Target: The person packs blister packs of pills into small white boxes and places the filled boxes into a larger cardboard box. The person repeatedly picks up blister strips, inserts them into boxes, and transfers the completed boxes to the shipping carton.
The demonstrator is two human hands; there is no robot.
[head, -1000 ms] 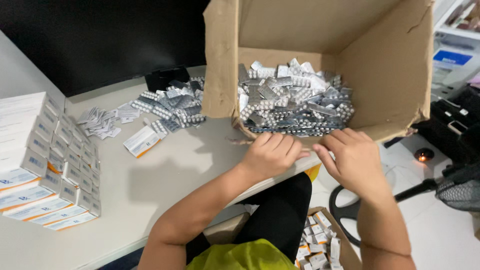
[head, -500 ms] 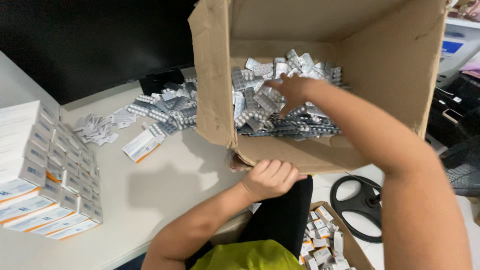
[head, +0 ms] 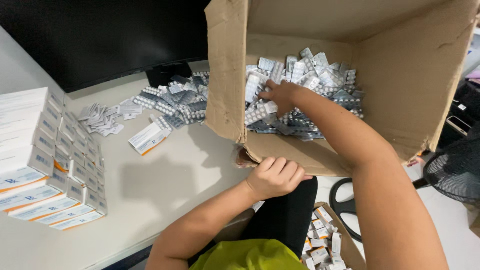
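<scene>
The right hand [head: 281, 95] is deep inside the tipped brown cardboard box [head: 227, 75], fingers curled onto the heap of silver blister strips [head: 305, 75]. The left hand [head: 275, 176], fingers closed, grips the box's lower edge, nearer the body.

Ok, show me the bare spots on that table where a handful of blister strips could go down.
The widest free patch of table lies between the stacked white cartons, the lone carton and the left hand. The back is crowded with loose blister strips and folded leaflets; the tilted cardboard box fills the right.
</scene>
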